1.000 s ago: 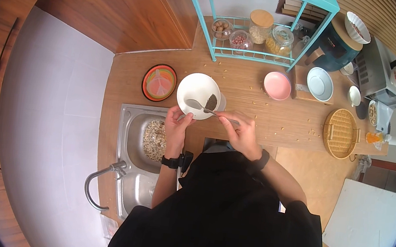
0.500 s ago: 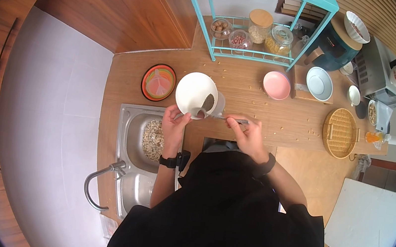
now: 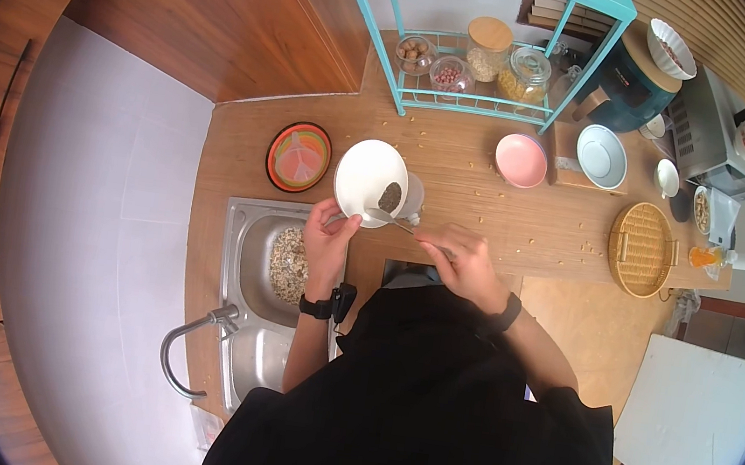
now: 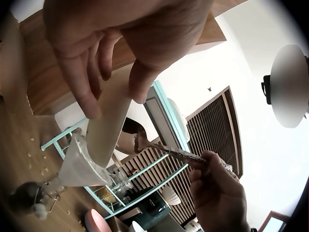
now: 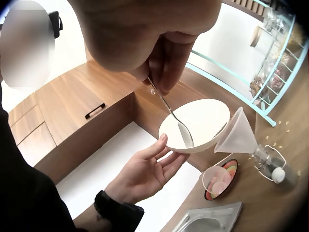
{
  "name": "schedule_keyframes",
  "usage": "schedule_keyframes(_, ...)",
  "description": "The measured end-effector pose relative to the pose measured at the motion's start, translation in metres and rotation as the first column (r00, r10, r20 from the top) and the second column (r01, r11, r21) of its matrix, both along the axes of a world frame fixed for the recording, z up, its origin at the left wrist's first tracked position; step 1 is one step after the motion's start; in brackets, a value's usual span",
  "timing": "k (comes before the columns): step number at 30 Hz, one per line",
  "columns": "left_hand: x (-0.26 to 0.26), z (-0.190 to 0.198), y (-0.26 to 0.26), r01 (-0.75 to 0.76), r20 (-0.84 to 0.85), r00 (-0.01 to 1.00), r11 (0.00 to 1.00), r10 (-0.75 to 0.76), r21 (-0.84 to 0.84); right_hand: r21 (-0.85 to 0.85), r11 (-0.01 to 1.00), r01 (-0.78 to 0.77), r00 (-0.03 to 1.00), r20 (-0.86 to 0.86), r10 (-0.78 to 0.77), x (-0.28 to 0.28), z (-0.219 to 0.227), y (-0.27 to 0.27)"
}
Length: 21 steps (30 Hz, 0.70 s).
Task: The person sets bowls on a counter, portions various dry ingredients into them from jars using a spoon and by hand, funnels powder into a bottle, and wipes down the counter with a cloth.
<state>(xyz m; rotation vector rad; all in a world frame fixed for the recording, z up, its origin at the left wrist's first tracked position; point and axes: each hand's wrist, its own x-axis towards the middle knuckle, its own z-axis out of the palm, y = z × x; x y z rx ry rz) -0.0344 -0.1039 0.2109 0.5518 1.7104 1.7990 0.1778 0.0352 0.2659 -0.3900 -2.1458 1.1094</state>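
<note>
My left hand [image 3: 330, 236] holds a white bowl [image 3: 364, 167] by its near rim, thumb on the edge and fingers underneath. The bowl is tilted, and a small heap of dark, fine grains [image 3: 390, 197] lies at its right side. In my right hand [image 3: 467, 262] a metal spoon [image 5: 185, 134] is pinched by the handle, its head inside the bowl close to the grains. Right beside the bowl's lowered rim stands a translucent funnel [image 5: 239, 135], set in the neck of a swing-top glass bottle [image 5: 263, 155] on the counter.
A stack of colourful plates [image 3: 272, 163] lies left of the bowl. The sink [image 3: 249, 254] holds a mass of pale, mixed bits. Behind stands a turquoise rack [image 3: 474, 105] with jars. To the right are a pink bowl [image 3: 521, 161], a light-blue bowl [image 3: 602, 157], a wicker tray [image 3: 641, 254] and scattered grains.
The spoon has gone from the bowl's middle to its near right rim, and its head now lies just below the dark grains. My right hand shifted slightly right and down; the bowl has barely moved.
</note>
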Motion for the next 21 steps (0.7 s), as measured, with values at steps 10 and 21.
schedule_keyframes(10, 0.005, 0.012, 0.004, 0.002, -0.148, 0.989, 0.993, -0.02, -0.115, 0.232, 0.972, 0.029, 0.999, 0.01, -0.032, -0.002, -0.01, 0.003)
schedule_keyframes(21, 0.016, 0.034, 0.017, 0.021, -0.358, 0.93, 0.985, -0.082, -0.171, 0.254, 0.961, 0.112, 0.994, -0.034, -0.107, -0.003, -0.015, 0.002)
